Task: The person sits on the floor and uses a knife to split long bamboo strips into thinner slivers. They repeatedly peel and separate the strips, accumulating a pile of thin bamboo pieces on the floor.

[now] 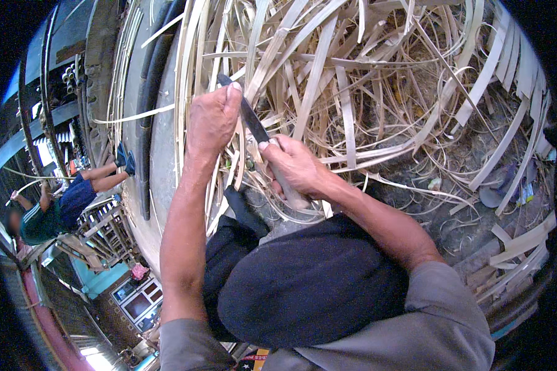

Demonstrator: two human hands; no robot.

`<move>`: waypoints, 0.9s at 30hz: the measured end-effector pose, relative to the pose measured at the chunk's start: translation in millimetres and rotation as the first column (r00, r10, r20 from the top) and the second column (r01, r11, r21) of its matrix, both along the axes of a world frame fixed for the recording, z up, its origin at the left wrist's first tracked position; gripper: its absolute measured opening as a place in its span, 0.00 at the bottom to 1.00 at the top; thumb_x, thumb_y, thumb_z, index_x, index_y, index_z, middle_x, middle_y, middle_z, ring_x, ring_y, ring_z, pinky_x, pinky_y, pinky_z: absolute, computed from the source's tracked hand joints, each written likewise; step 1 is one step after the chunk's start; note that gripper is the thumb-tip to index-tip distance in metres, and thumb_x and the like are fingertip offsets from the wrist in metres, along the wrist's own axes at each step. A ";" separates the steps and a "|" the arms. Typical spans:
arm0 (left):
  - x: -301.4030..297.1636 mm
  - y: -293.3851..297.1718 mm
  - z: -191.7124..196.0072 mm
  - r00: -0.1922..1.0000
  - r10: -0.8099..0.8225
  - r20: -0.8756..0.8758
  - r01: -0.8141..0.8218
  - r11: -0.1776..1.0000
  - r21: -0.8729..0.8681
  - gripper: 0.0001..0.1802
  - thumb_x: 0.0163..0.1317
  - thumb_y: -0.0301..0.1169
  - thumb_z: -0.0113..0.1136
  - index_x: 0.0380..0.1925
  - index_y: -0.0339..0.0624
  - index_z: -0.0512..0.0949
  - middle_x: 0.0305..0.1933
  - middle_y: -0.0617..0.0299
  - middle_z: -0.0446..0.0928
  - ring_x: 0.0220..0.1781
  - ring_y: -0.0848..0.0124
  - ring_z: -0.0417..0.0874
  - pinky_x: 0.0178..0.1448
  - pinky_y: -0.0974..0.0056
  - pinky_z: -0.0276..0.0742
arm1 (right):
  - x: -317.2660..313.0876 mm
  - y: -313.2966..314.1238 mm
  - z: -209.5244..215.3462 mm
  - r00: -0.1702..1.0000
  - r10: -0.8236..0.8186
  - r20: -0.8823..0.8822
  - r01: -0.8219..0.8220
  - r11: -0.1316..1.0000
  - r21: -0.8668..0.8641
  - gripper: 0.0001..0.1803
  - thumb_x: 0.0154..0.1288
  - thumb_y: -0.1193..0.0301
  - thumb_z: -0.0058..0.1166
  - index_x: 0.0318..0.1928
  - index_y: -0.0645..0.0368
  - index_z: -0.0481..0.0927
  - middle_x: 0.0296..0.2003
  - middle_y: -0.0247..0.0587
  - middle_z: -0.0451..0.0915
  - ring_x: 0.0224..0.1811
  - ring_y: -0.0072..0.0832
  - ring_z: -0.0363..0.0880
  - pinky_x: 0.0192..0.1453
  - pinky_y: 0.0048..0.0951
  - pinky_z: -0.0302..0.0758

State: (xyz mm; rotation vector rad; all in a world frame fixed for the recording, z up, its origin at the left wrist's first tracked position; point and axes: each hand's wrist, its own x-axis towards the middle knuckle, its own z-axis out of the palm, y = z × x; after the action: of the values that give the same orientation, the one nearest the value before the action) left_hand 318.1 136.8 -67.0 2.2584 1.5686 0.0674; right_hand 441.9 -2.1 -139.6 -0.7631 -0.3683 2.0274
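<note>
1. I see my left hand (211, 120) clenched around a thin bamboo strip (189, 68) left of centre in the frame; my right hand (294, 167) is wrapped tight on the handle of a knife (250, 120) just below centre.
2. By my judgement the step in hand is splitting or shaving the strip; the blade sits beside the left fist, close to the thumb, though I cannot tell whether the edge is already in the bamboo.
3. The next move seems to call for a steady push along the strip's grain, with the left thumb kept off the edge.
4. The knife's long axis runs diagonally; its tip points to the upper left, the handle to the lower right.
5. The strip runs nearly vertically, from my fist toward the top of the frame.
6. A heap of bamboo strips (377, 80) fills the upper right; another person (62, 207) sits at the far left.
</note>
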 end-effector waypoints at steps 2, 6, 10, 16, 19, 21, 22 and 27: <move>0.5 -4.0 -2.5 0.999 -0.031 0.014 0.030 0.998 0.061 0.24 0.75 0.41 0.52 0.25 0.32 0.77 0.17 0.43 0.69 0.18 0.51 0.73 0.27 0.52 0.68 | 16.9 1.7 14.1 0.967 -0.220 0.132 0.208 0.973 0.096 0.16 0.80 0.58 0.43 0.51 0.58 0.70 0.26 0.34 0.72 0.17 0.24 0.73 0.18 0.30 0.75; 4.4 -15.1 -5.9 0.994 -0.099 -0.055 0.106 0.983 0.153 0.23 0.74 0.39 0.52 0.24 0.32 0.77 0.19 0.41 0.72 0.21 0.45 0.77 0.29 0.49 0.71 | 8.9 -5.5 13.0 0.821 -0.472 0.323 0.359 0.865 0.351 0.18 0.79 0.57 0.42 0.45 0.61 0.72 0.25 0.37 0.73 0.18 0.24 0.74 0.21 0.30 0.76; 7.5 -11.1 -1.6 0.979 -0.155 -0.134 0.185 0.948 0.258 0.23 0.72 0.39 0.53 0.22 0.32 0.78 0.20 0.39 0.74 0.22 0.44 0.79 0.30 0.48 0.72 | -27.2 -4.9 -28.8 0.924 -0.018 0.382 -0.052 0.984 0.171 0.19 0.78 0.57 0.42 0.45 0.62 0.71 0.24 0.38 0.72 0.16 0.26 0.73 0.19 0.31 0.75; 4.5 -0.9 8.6 0.986 -0.068 -0.151 0.079 0.994 0.069 0.24 0.72 0.41 0.54 0.22 0.32 0.78 0.18 0.42 0.73 0.18 0.50 0.77 0.28 0.51 0.70 | -26.2 -7.9 -19.9 0.985 0.097 -0.141 -0.109 0.990 -0.086 0.17 0.77 0.55 0.43 0.47 0.58 0.69 0.22 0.35 0.71 0.15 0.26 0.72 0.17 0.33 0.72; 2.2 -3.6 5.8 0.992 -0.072 -0.104 0.082 0.992 0.097 0.23 0.72 0.40 0.54 0.23 0.32 0.78 0.17 0.43 0.71 0.17 0.53 0.75 0.28 0.52 0.69 | 3.8 1.2 3.0 0.979 0.065 0.191 -0.067 0.998 0.005 0.17 0.75 0.58 0.44 0.34 0.59 0.72 0.18 0.36 0.73 0.16 0.27 0.73 0.22 0.37 0.72; 0.9 -7.5 2.5 0.993 -0.058 -0.102 0.068 0.992 0.103 0.23 0.72 0.40 0.54 0.23 0.32 0.78 0.17 0.42 0.71 0.17 0.52 0.75 0.28 0.52 0.70 | 19.5 -0.9 11.8 0.943 -0.303 0.135 0.298 0.953 0.057 0.18 0.75 0.58 0.45 0.35 0.61 0.73 0.19 0.39 0.75 0.19 0.30 0.75 0.25 0.38 0.73; 1.0 -8.1 0.8 0.994 -0.043 -0.098 0.053 0.993 0.108 0.23 0.72 0.40 0.54 0.23 0.32 0.78 0.17 0.42 0.72 0.18 0.52 0.76 0.28 0.52 0.70 | 24.7 0.0 15.6 0.858 -0.507 0.087 0.501 0.862 0.080 0.18 0.74 0.58 0.45 0.36 0.62 0.73 0.20 0.40 0.76 0.20 0.31 0.76 0.26 0.39 0.73; 4.6 -7.7 -2.9 0.973 -0.159 -0.167 0.185 0.971 0.153 0.21 0.70 0.39 0.55 0.23 0.32 0.80 0.21 0.39 0.75 0.22 0.46 0.81 0.28 0.49 0.73 | -17.2 -11.5 -8.0 0.717 -0.108 0.689 -0.156 0.938 0.309 0.15 0.77 0.60 0.43 0.48 0.60 0.72 0.25 0.42 0.74 0.28 0.30 0.81 0.32 0.34 0.80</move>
State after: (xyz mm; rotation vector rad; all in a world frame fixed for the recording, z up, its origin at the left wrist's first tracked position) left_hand 322.7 129.1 -69.9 2.5779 1.4825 -0.0240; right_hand 424.7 -13.5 -147.5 -1.2862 -1.1512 1.5452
